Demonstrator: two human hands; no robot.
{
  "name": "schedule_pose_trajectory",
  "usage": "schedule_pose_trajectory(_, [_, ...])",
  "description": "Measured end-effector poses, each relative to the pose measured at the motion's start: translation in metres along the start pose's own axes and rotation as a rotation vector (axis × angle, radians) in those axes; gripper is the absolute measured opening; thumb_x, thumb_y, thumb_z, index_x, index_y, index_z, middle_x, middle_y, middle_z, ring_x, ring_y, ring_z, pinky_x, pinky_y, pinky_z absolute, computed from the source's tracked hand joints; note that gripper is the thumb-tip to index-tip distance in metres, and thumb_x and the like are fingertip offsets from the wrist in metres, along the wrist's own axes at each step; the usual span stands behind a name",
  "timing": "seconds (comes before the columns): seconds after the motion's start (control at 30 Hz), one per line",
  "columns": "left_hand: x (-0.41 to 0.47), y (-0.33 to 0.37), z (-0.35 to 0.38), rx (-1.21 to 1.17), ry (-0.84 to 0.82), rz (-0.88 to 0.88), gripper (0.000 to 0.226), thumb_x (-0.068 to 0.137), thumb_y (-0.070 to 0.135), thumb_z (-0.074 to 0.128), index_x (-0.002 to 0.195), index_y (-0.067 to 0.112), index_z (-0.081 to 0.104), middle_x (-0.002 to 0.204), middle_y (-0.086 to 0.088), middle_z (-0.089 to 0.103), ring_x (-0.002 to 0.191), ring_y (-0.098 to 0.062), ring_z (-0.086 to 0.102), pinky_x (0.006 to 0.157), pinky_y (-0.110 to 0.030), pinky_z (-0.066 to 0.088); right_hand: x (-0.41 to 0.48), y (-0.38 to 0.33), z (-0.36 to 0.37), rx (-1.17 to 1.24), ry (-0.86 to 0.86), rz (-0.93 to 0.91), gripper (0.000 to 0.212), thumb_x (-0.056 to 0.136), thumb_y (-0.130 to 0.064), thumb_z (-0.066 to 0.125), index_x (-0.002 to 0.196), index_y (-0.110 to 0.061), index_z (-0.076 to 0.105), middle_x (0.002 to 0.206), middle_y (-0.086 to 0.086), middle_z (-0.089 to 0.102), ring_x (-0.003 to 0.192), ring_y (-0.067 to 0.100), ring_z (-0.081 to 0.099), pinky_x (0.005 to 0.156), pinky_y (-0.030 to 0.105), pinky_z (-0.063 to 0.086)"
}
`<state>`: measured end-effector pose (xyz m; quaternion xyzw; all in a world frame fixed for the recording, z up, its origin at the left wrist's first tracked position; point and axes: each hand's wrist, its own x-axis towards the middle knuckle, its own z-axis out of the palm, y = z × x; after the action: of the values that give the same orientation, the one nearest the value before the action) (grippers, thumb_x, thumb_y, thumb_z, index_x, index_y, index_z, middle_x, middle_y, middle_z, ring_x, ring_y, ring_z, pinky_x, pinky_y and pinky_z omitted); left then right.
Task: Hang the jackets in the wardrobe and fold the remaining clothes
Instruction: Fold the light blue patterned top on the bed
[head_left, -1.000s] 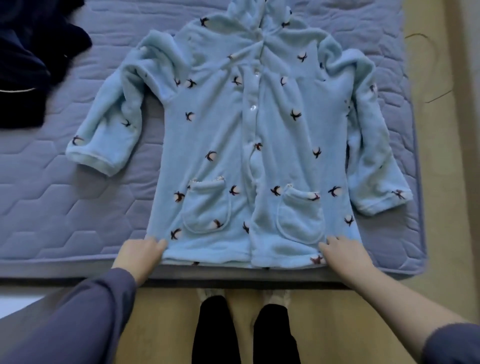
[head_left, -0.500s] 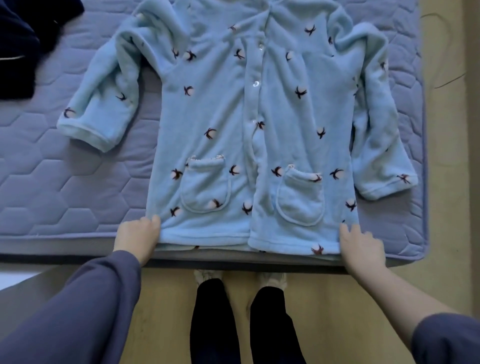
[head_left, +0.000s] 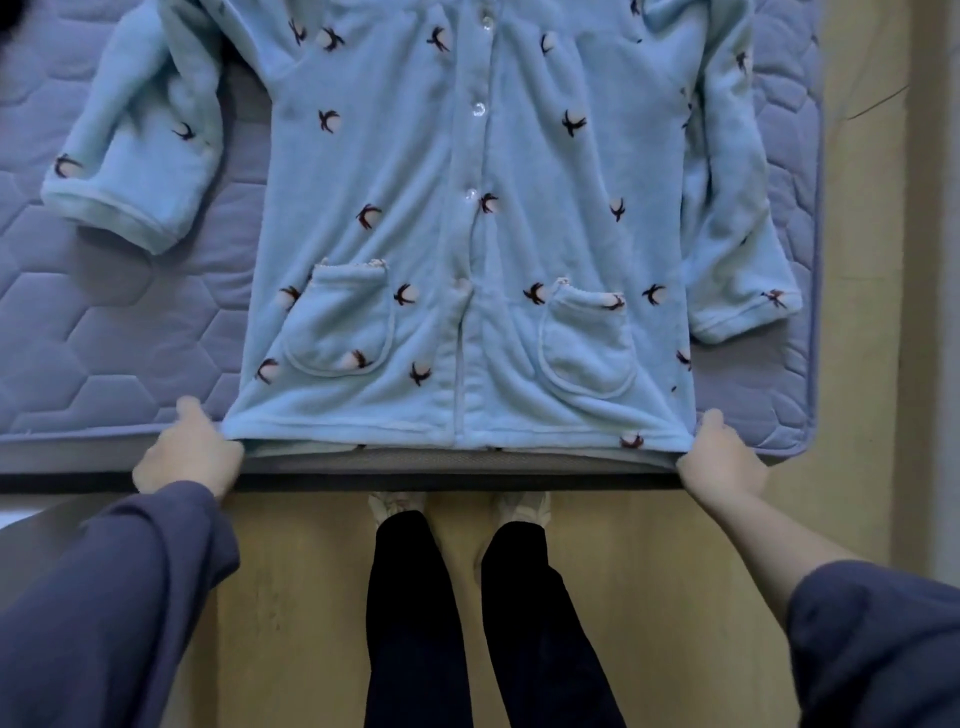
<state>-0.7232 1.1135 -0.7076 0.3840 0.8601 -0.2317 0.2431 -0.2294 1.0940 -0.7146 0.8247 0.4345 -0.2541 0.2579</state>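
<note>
A light blue fleece pyjama top (head_left: 467, 234) with small bird prints, buttons and two front pockets lies face up and spread flat on the mattress (head_left: 119, 338). Its hem runs along the mattress's near edge. My left hand (head_left: 189, 452) pinches the hem's left corner. My right hand (head_left: 722, 457) pinches the hem's right corner. Both sleeves lie out to the sides, and the collar is cut off by the top of the frame.
The quilted purple-grey mattress ends on the right at about (head_left: 815, 260), with wooden floor (head_left: 857, 364) beyond. My legs and feet (head_left: 457, 597) stand on the floor right below the mattress edge.
Both hands moved outward to the hem corners and drew the top toward the mattress's near edge, so the hem is now stretched straight. The dark clothes at top left have left the view.
</note>
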Motion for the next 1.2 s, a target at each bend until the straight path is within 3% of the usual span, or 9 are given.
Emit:
schedule_pose_trajectory(0.13, [-0.015, 0.008, 0.009, 0.196, 0.234, 0.380, 0.027, 0.080, 0.014, 0.064, 0.099, 0.005, 0.047, 0.099, -0.018, 0.048, 0.086, -0.040, 0.057, 0.055, -0.041, 0.034, -0.009, -0.001, 0.005, -0.104, 0.145, -0.169, 0.021, 0.083, -0.014, 0.051, 0.093, -0.013, 0.033, 0.097, 0.010, 0.050, 0.083, 0.035, 0.058, 0.058, 0.035, 0.035])
schedule_pose_trajectory(0.33, [-0.004, -0.016, 0.018, 0.387, 0.071, 0.215, 0.013, 0.088, 0.005, 0.039, 0.097, 0.012, 0.044, 0.104, -0.014, 0.060, 0.090, -0.033, 0.062, 0.066, -0.032, 0.035, -0.008, 0.034, 0.013, -0.210, 0.078, -0.051, 0.009, 0.088, -0.008, 0.039, 0.091, -0.013, 0.031, 0.091, 0.010, 0.060, 0.068, 0.028, 0.050, 0.059, 0.031, 0.036])
schedule_pose_trajectory(0.43, [-0.003, -0.013, 0.018, 0.286, 0.212, 0.322, 0.017, 0.082, 0.002, 0.055, 0.094, 0.007, 0.046, 0.095, -0.019, 0.057, 0.082, -0.036, 0.059, 0.060, -0.037, 0.039, -0.010, 0.031, 0.019, -0.185, 0.141, -0.091, 0.019, 0.086, -0.008, 0.046, 0.101, -0.012, 0.034, 0.102, 0.012, 0.056, 0.081, 0.031, 0.054, 0.061, 0.033, 0.039])
schedule_pose_trajectory(0.5, [-0.006, -0.003, 0.018, 0.267, 0.295, 0.474, 0.044, 0.061, 0.002, 0.076, 0.096, 0.002, 0.050, 0.092, -0.023, 0.051, 0.082, -0.039, 0.053, 0.059, -0.043, 0.039, -0.009, 0.021, 0.021, -0.200, 0.216, -0.120, 0.051, 0.078, -0.013, 0.063, 0.122, -0.011, 0.036, 0.117, 0.013, 0.049, 0.103, 0.034, 0.050, 0.071, 0.040, 0.040])
schedule_pose_trajectory(0.6, [-0.016, 0.027, 0.019, 0.239, 0.409, 0.801, 0.071, 0.047, 0.009, 0.082, 0.109, 0.007, 0.049, 0.101, -0.019, 0.054, 0.088, -0.035, 0.050, 0.067, -0.043, 0.039, -0.009, -0.008, 0.024, -0.288, 0.318, -0.351, 0.087, 0.064, -0.020, 0.079, 0.139, -0.013, 0.035, 0.139, 0.015, 0.042, 0.127, 0.034, 0.040, 0.096, 0.055, 0.028])
schedule_pose_trajectory(0.83, [-0.043, 0.088, 0.042, 0.405, 0.381, 1.299, 0.065, 0.047, 0.027, 0.076, 0.103, 0.013, 0.048, 0.099, -0.011, 0.056, 0.084, -0.029, 0.053, 0.065, -0.037, 0.042, -0.021, -0.086, 0.031, -0.413, 0.471, -1.102, 0.084, 0.055, -0.014, 0.080, 0.131, -0.022, 0.048, 0.143, 0.011, 0.044, 0.130, 0.033, 0.040, 0.102, 0.065, 0.020])
schedule_pose_trajectory(0.93, [-0.049, 0.100, 0.046, 0.436, 0.423, 1.297, 0.046, 0.052, 0.018, 0.071, 0.094, 0.011, 0.052, 0.085, -0.009, 0.055, 0.070, -0.027, 0.050, 0.058, -0.035, 0.036, -0.029, -0.106, 0.038, -0.425, 0.453, -1.154, 0.052, 0.052, -0.021, 0.075, 0.102, -0.014, 0.061, 0.113, 0.009, 0.061, 0.100, 0.031, 0.058, 0.088, 0.051, 0.041])
schedule_pose_trajectory(1.03, [-0.050, 0.103, 0.052, 0.445, 0.430, 1.314, 0.026, 0.053, 0.006, 0.062, 0.077, 0.013, 0.054, 0.070, -0.006, 0.050, 0.058, -0.025, 0.046, 0.052, -0.031, 0.028, -0.032, -0.120, 0.040, -0.318, 0.470, -1.099, 0.020, 0.058, -0.019, 0.067, 0.072, -0.015, 0.055, 0.071, 0.003, 0.055, 0.062, 0.025, 0.053, 0.057, 0.032, 0.035])
schedule_pose_trajectory(1.2, [-0.061, 0.109, 0.052, 0.349, 0.329, 1.350, 0.014, 0.056, 0.017, 0.060, 0.067, 0.016, 0.051, 0.062, -0.003, 0.048, 0.052, -0.025, 0.048, 0.046, -0.028, 0.029, -0.052, -0.137, 0.033, -0.068, 0.322, -1.186, 0.018, 0.069, -0.027, 0.043, 0.072, -0.014, 0.055, 0.066, 0.001, 0.053, 0.058, 0.023, 0.056, 0.043, 0.028, 0.034])
